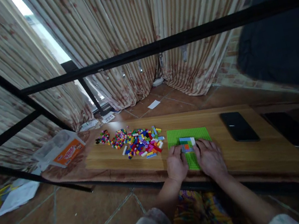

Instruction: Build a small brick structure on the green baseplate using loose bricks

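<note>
A green studded baseplate point(174, 135) lies on the wooden board in front of me. On it sits a small toy brick build point(187, 146) in blue, white, grey and orange. My left hand point(177, 164) is closed against the build's left side, with its fingers bent. From the right, my right hand point(210, 158) presses its thumb and fingers to the build's white corner. The undersides of both hands are hidden, so any small brick within them cannot be seen.
Loose toy bricks point(143, 142) in many colours spread left of the baseplate, with heaps of smaller pieces beyond. A clear plastic box point(66, 148) with an orange label stands at far left. A black phone point(239, 127) lies at right. A black metal rail point(128, 58) crosses above the board.
</note>
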`<state>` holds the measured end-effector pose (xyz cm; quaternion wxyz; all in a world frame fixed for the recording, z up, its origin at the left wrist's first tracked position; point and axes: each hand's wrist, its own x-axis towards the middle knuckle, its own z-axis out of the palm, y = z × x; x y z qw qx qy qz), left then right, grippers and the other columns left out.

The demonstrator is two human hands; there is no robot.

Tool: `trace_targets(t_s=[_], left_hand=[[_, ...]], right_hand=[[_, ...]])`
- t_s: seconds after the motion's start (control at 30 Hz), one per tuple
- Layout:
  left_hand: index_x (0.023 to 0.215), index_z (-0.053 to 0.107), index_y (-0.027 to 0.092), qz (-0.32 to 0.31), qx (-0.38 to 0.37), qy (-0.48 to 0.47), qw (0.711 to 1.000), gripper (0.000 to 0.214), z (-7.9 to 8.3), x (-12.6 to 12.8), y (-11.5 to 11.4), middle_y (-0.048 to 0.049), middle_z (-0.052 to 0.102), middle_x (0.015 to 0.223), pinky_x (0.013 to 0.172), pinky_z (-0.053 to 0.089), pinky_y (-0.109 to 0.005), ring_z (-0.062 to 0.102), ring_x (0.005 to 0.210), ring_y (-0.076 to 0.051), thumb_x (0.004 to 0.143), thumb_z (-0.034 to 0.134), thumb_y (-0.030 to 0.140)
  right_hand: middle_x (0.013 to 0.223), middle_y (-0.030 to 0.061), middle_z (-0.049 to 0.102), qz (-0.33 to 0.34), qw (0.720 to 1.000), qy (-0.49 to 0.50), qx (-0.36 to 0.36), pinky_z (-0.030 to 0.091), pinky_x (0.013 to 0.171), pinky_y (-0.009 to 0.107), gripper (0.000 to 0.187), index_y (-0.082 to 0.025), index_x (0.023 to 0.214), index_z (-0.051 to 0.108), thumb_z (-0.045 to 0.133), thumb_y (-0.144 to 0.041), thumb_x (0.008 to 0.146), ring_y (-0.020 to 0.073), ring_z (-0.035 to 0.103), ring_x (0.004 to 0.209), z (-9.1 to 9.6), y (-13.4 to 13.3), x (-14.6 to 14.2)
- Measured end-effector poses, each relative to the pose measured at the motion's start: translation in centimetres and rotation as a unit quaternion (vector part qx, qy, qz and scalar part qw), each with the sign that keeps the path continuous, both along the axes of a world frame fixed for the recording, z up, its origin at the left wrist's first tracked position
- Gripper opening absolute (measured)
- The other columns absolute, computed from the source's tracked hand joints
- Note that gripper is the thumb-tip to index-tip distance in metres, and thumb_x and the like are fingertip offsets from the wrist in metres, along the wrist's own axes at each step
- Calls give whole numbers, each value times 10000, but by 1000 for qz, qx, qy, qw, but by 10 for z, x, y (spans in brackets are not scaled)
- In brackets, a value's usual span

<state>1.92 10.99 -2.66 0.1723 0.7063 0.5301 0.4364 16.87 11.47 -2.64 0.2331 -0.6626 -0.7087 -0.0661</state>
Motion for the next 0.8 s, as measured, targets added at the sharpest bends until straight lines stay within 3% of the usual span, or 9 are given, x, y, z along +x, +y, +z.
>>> trace_targets(t_s=[0.23,0.37,0.57,0.8], left_hand=[[1065,604,210,22,6,-52,998,371,1,-1,-2,-77,622,1012,876,552,-346,623,959,-195,778,499,-1],[1059,610,203,27,24,-60,998,348,0,-15,-10,-82,613,1017,879,546,-346,612,984,-196,800,485,5],[1093,615,202,51,57,2,997,317,-5,-72,-20,-89,605,1118,921,523,-349,590,1052,-192,856,469,50],[1028,638,193,95,79,85,989,287,-5,-141,-10,-85,632,1078,925,519,-355,602,1038,-193,860,455,50]], right_hand=[[1215,131,640,14,1000,-14,7,417,920,455,430,-151,1155,626,317,-385,968,305,544,1073,-6,1,4],[1220,138,636,22,999,-29,16,423,926,449,443,-139,1157,626,307,-384,971,301,548,1065,-10,3,7],[1217,142,633,28,999,-36,20,424,925,444,484,-119,1174,617,290,-415,974,300,537,1074,-16,5,11],[1225,142,628,31,999,-29,14,424,922,447,486,-123,1166,620,290,-422,972,296,531,1073,-17,5,13]])
